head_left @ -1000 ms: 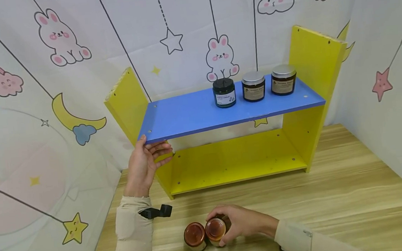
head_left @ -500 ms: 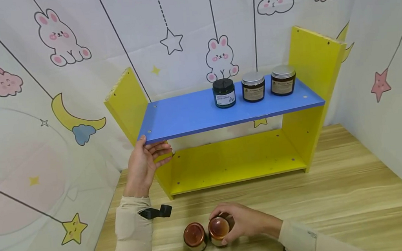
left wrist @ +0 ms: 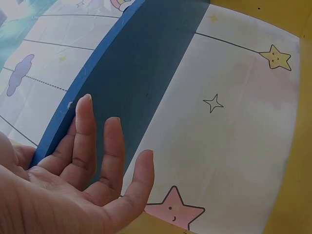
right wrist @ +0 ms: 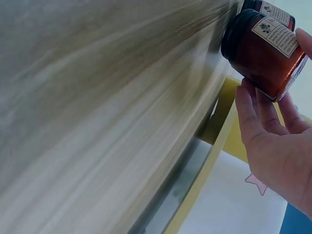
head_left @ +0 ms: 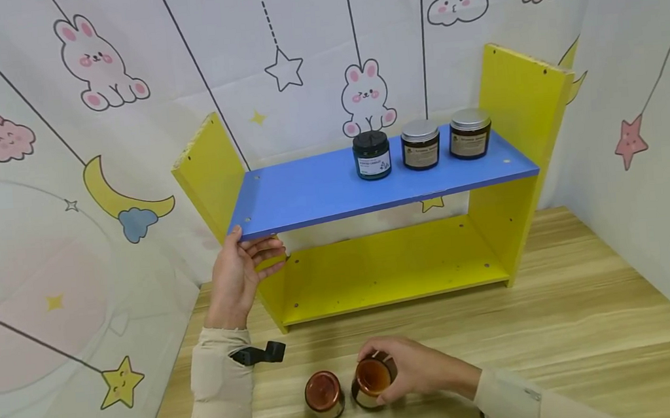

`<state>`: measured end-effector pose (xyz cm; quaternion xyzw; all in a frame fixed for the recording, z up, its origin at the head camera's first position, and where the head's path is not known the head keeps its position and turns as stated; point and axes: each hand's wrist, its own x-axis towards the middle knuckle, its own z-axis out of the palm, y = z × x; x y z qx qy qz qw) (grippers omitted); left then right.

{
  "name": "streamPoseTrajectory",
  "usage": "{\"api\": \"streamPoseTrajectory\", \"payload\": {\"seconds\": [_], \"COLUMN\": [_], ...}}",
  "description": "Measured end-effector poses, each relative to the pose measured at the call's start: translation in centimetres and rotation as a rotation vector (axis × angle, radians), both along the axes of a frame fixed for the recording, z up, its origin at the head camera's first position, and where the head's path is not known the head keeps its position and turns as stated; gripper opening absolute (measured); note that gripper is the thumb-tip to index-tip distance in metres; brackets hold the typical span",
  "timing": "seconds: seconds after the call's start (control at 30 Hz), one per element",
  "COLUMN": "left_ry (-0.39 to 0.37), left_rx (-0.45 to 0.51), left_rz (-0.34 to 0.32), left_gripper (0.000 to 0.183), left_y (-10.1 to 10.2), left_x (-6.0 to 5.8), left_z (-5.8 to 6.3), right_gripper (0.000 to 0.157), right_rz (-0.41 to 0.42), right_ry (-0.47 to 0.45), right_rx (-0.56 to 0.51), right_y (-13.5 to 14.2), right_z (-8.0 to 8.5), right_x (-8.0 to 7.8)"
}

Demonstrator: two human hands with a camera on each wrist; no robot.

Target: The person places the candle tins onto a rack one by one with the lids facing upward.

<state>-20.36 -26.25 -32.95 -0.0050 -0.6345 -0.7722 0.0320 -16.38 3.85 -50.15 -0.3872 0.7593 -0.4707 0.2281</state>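
My right hand (head_left: pixel 409 368) grips an amber glass candle jar (head_left: pixel 373 378) with thumb and fingers around its base end. The jar is upside down and tilted, its dark lid (right wrist: pixel 237 34) toward the wooden table. Just left of it, a second amber jar (head_left: pixel 324 391) stands inverted, a small gap between them. My left hand (head_left: pixel 238 275) pinches the front left corner of the blue shelf board (head_left: pixel 310 188), thumb at the top edge and fingers below. In the left wrist view, the other fingers (left wrist: pixel 113 151) extend loosely beneath the board.
Three lidded jars stand on the blue board: a green one (head_left: pixel 372 157) with a black lid and two brown ones (head_left: pixel 421 146) with silver lids. Yellow side panels (head_left: pixel 525 109) and a yellow bottom board (head_left: pixel 381 264) frame the shelf. A cartoon-printed cloth hangs behind.
My right hand has shifted the amber jar to the right, apart from the second jar, and the jar now leans. The left hand has stayed at the shelf corner.
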Motion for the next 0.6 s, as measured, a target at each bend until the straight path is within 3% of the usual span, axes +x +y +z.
{"api": "streamPoseTrajectory", "payload": {"seconds": [0.23, 0.6], "left_ry": [-0.004, -0.001], "left_rx": [0.006, 0.006], "left_rz": [0.000, -0.002], "left_gripper": [0.056, 0.056], "left_y": [0.0, 0.0], "left_x": [0.1, 0.1], "left_z": [0.0, 0.1], "right_gripper": [0.058, 0.055], "right_rz": [-0.040, -0.088], "right_ry": [0.032, -0.025], "right_rx": [0.043, 0.053], "right_y": [0.5, 1.4], "right_z": [0.2, 0.3], "right_x": [0.2, 0.6]}}
